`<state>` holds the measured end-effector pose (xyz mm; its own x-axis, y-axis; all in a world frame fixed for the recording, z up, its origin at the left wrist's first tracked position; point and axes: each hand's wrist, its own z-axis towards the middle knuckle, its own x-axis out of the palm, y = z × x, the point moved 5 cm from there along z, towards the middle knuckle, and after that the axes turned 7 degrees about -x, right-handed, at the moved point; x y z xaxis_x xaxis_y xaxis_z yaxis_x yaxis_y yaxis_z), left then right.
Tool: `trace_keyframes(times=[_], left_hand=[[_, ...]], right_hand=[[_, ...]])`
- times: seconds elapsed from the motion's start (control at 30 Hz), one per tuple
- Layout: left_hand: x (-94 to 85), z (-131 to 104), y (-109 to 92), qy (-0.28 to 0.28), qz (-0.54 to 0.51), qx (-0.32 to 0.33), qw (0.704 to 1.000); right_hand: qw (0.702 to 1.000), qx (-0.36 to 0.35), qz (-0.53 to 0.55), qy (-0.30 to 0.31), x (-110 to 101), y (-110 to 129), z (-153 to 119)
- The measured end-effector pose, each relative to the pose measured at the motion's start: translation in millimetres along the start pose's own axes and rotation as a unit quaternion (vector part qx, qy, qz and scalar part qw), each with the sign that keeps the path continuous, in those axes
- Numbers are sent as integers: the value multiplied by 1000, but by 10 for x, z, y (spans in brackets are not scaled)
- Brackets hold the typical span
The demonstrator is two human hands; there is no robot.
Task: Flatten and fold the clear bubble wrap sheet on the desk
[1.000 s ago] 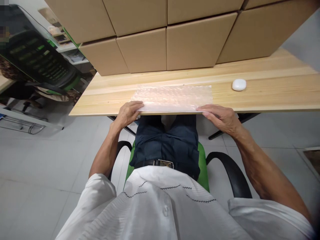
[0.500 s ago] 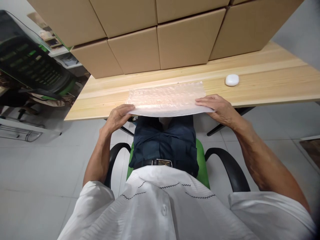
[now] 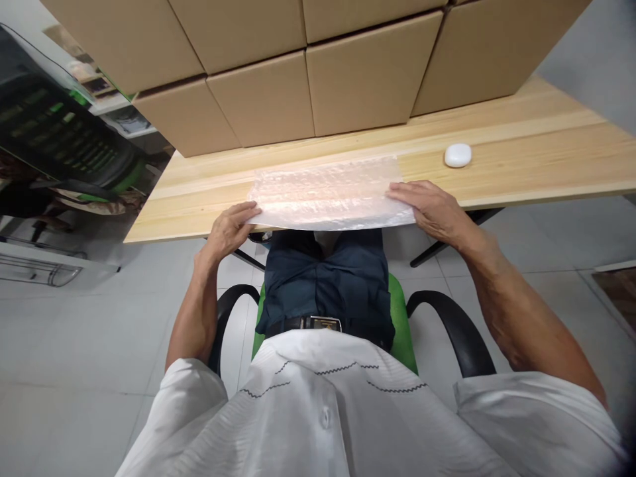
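Note:
A translucent sheet of bubble wrap (image 3: 328, 192) lies across the front of the table, its near edge hanging slightly over the table edge. At its left end, my left hand (image 3: 231, 230) grips the corner, fingers on top and the thumb out of sight below. My right hand (image 3: 431, 207) has the opposite end, its fingers stretched over the top face and its thumb hidden. Between the two hands the sheet is spread fairly flat and looks a little wrinkled.
Stacked cardboard boxes (image 3: 263, 99) line the back of the wooden table (image 3: 536, 156). A small white rounded case (image 3: 458, 155) sits right of the sheet. Chair armrests (image 3: 452, 324) flank my body. At far left stands a dark mesh-backed chair (image 3: 69, 132).
The bubble wrap's near part has flattened, and its bent-down strip along the front looks narrower. Both hands keep to its ends. The whole view has shifted slightly.

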<state>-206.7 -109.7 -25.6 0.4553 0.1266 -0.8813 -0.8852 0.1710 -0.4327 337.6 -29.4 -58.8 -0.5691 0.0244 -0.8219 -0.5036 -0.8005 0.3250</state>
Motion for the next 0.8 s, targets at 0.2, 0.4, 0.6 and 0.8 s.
trace_keyframes(times=[0.2,0.4,0.6,0.8], left_hand=[[-257,-71,-170,61,-47,-63,995],[-202,212,-439,22,8,-28,999],[42,514,-465,10,85,-18,996],[133,861,-544,-27,134,-34,990]], right_hand=[[995,72,-5,-68,-199,26,-18],[999,38,-37,-2,30,263,225],[996,58,-72,-13,209,122,428],[991,83,-107,-23,214,25,727]])
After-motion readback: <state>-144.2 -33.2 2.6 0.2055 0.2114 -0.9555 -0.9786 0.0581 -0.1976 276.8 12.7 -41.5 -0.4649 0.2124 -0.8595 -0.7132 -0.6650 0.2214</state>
